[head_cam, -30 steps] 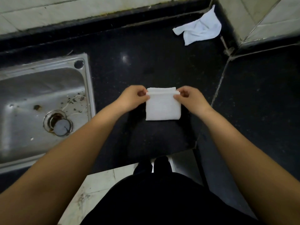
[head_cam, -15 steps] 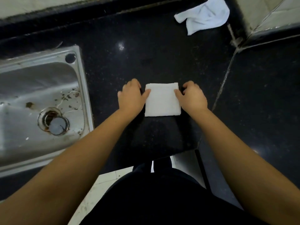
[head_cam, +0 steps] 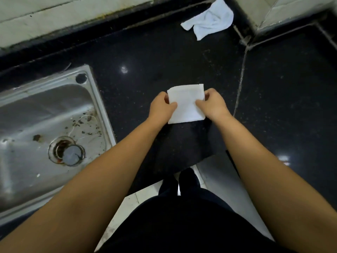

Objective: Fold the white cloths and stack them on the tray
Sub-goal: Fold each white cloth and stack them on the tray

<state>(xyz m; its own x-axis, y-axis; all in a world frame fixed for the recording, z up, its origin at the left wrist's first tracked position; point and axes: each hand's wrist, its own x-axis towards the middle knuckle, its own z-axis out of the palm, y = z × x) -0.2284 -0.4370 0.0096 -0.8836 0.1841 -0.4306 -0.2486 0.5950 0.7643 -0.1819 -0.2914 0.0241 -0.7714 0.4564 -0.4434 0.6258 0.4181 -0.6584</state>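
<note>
Nearest the camera are dark trousers point(head_cam: 182, 225) and two bare forearms reaching forward over the front edge of a black stone countertop point(head_cam: 282, 106). Just past that front edge, near the middle of the countertop, lies a folded white cloth point(head_cam: 185, 105), a neat square, slightly skewed. The left hand point(head_cam: 161, 108) pinches the cloth's left edge, thumb on top and fingers curled round the side. The right hand point(head_cam: 212, 105) pinches the right edge the same way, its thumb lying on the cloth's upper face. Whether the cloth is lifted or flat on the stone cannot be told.

To the left, set into the countertop, is a stainless steel sink point(head_cam: 45, 125) with specks of debris and a round drain point(head_cam: 66, 152) in its basin. A seam point(head_cam: 240, 79) runs across the stone to the right of the hands. At the far edge, near the back right corner where the tiled wall point(head_cam: 73, 19) meets the countertop, a crumpled white cloth point(head_cam: 209, 19) lies unfolded, well apart from the folded one.
</note>
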